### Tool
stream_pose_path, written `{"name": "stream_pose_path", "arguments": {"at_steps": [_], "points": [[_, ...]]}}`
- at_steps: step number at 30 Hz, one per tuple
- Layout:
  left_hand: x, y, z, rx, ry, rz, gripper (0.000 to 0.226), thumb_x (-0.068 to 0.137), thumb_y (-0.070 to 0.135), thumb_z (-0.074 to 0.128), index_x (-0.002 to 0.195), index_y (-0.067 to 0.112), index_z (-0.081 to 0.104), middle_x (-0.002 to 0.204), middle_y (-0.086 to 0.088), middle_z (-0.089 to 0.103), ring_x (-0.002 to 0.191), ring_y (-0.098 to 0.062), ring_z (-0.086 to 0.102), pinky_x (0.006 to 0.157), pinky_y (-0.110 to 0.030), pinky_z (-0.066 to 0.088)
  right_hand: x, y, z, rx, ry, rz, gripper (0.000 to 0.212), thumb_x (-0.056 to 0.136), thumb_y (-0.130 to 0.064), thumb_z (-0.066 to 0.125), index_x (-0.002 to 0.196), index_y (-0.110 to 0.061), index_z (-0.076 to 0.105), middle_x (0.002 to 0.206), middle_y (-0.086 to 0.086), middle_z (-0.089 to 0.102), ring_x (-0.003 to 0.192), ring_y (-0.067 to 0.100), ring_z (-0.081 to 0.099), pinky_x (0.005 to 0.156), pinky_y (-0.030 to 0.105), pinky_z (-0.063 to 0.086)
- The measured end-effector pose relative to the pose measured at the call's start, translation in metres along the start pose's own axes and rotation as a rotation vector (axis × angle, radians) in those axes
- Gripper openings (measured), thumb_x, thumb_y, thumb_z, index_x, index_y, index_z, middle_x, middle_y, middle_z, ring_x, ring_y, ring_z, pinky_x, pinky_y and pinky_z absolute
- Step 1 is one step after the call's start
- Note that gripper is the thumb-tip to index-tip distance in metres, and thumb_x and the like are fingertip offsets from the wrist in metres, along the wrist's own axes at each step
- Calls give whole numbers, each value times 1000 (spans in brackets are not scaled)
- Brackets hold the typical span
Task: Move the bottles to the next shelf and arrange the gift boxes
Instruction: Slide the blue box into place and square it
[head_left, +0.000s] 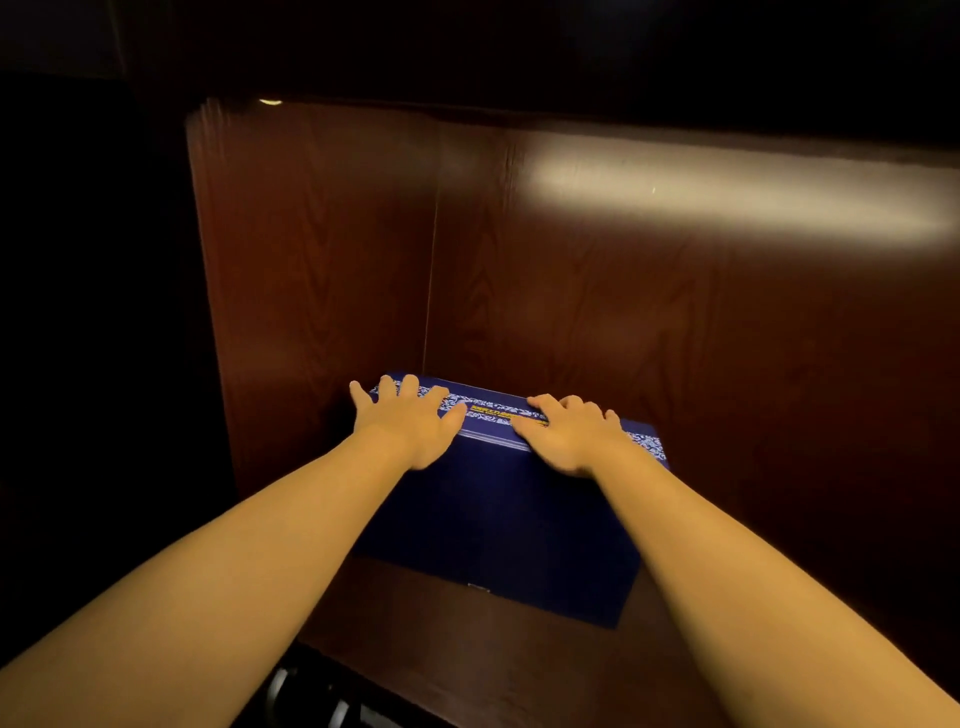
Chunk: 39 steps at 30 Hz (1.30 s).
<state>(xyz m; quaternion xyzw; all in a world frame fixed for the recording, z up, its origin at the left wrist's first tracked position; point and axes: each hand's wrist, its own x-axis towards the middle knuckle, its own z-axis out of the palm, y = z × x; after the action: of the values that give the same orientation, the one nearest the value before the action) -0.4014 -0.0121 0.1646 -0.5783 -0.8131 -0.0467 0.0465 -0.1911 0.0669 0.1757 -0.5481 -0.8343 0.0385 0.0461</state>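
dark blue, the box (498, 525) stands on edge on the shelf (467, 660), tucked into the back left corner of a dark wooden compartment. its broad plain face looks toward the camera, and its narrow top edge carries a white-and-blue patterned band with a short strip of yellow print near the middle; the print is too small to read. the box's left end sits just beside the side wall (311, 270), and its far edge lies close to the back wall (675, 312); whether it touches either i cannot tell.

both bare forearms reach in from the bottom of the view. the left hand (410, 421) lies flat on the left part of the top edge, fingers spread wide and pointing toward the back wall, thumb stretched out to the right along the band. the right hand (566, 436) lies flat on the top edge right of the yellow strip, fingers spread and slightly curled over the far edge, thumb pointing left. neither grip closes around the box: both palms press on it from above, wide and flat. the 2 thumbs are near each other, not touching.

a pale streak of reflected light crosses the back wall high on the right. at the bottom edge, below the shelf, some dim rounded shapes show, too dark to make out.
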Motion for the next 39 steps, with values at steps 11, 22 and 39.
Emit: {"name": "stream_pose_path", "arguments": {"at_steps": [11,22,39], "points": [[0,23,-11,6,78,54,55,102,52,19,154,32,23,140,-12,36,124,-32,40,93,-50,37,-93,-5,-28,-71,-180,278,107,63,-100,20,154,-47,5,159,10,21,143,35,18,108,58,20],[-51,137,-57,-240,-382,244,91,66,93,47,120,21,60,116,-6,65,104,-27,61,74,-33,37,-157,-56,-28,-147,-166,651,95,90,-76,19,156,-9,12,141,13,33,131,34,31,98,59,40],[-42,168,-42,-182,-431,447,142,37,81,72,154,36,6,154,-9,22,135,-43,35,97,-57,45,-202,48,-46,-45,156,288,18,96,-17,42,96,-10,58,112,17,66,101,38,60,77,37,44]]}}
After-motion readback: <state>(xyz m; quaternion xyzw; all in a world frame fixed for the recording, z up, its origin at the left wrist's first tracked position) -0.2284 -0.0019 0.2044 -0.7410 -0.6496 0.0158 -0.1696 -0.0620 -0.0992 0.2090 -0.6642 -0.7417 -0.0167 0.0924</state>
